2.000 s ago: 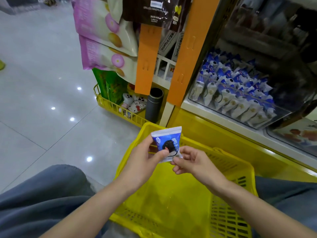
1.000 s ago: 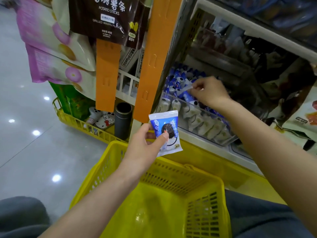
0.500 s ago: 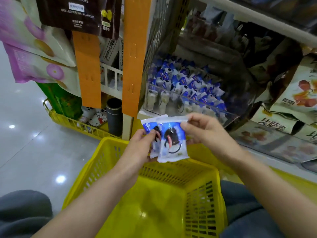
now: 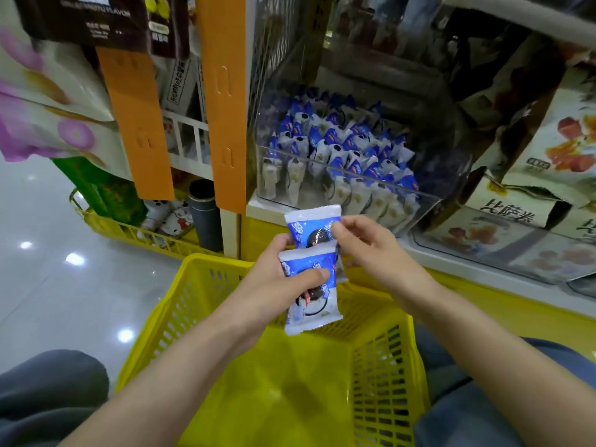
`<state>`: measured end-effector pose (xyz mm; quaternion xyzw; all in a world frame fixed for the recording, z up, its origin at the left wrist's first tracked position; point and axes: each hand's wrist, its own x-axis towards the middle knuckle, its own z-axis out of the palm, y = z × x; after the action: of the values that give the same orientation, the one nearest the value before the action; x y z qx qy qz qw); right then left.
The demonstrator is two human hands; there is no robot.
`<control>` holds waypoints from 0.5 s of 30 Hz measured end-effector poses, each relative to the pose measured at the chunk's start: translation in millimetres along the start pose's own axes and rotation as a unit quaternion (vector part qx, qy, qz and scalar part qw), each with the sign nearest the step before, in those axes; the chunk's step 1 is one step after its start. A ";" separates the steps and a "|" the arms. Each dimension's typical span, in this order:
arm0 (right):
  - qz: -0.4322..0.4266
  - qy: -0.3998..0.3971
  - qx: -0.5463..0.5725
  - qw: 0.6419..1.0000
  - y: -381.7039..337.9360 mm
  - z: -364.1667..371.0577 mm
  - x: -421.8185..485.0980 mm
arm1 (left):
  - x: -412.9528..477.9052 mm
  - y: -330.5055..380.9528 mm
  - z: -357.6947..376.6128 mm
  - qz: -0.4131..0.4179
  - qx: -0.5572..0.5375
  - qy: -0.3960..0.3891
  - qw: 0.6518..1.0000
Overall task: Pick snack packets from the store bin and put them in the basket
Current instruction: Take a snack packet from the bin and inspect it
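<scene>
Your basket (image 4: 416,350) sits right below you, between your knees. Over its far edge, your left hand (image 4: 274,285) grips one packet (image 4: 317,314) under the thumb. Your right hand (image 4: 367,250) pinches the right edge of a second packet (image 4: 309,225) just behind it. Lower both packets inside the rim before letting go. The bin (image 4: 451,162) on the shelf beyond holds plenty more.

Single view, worn on the head, wide-angle, looking forward and down from the person's eye level. Closest to the lens, dead centre: the left hand (image 4: 274,285) on the nearer snack packet (image 4: 311,306), the right hand (image 4: 371,250) on the farther snack packet (image 4: 309,225). The yellow basket (image 4: 274,398) lies right below, the clear store bin (image 4: 322,164) just ahead, and the shelf edge (image 4: 516,12) bows across the top corner.
</scene>
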<state>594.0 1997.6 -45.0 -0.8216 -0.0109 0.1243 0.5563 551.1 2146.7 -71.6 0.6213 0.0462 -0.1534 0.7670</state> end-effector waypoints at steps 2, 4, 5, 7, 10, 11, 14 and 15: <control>-0.003 -0.052 0.006 0.999 -1.1 -2.1 0.3 | -2.1 1.5 0.6 0.006 0.011 -0.027 1.000; -0.027 -0.047 0.013 0.998 -6.0 -4.7 0.0 | -2.9 1.6 0.1 0.008 0.012 -0.023 1.000; -0.048 -0.020 0.012 0.999 -10.0 -8.5 1.6 | -2.6 1.9 -0.7 0.009 0.011 -0.009 1.000; -0.085 0.059 0.026 0.994 -21.7 -17.9 9.4 | -1.4 3.4 -3.6 0.009 0.019 0.021 1.000; -0.124 0.143 0.068 0.980 -49.2 -33.0 33.3 | 0.0 6.5 -6.8 0.001 0.009 0.053 0.999; -0.140 0.158 0.074 0.975 -59.1 -36.6 44.0 | 0.7 7.2 -7.6 0.000 0.003 0.060 0.998; -0.146 0.191 -0.002 0.971 -78.1 -40.8 77.9 | 1.9 9.4 -9.5 0.002 -0.011 0.067 0.998; -0.127 0.191 -0.057 0.972 -80.2 -40.2 87.7 | 2.1 9.8 -10.4 0.004 -0.016 0.068 0.998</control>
<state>697.3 2005.3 25.8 -0.8524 -0.0161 -0.1072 0.5115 557.2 2158.2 -65.3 0.6179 0.0984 -0.1070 0.7727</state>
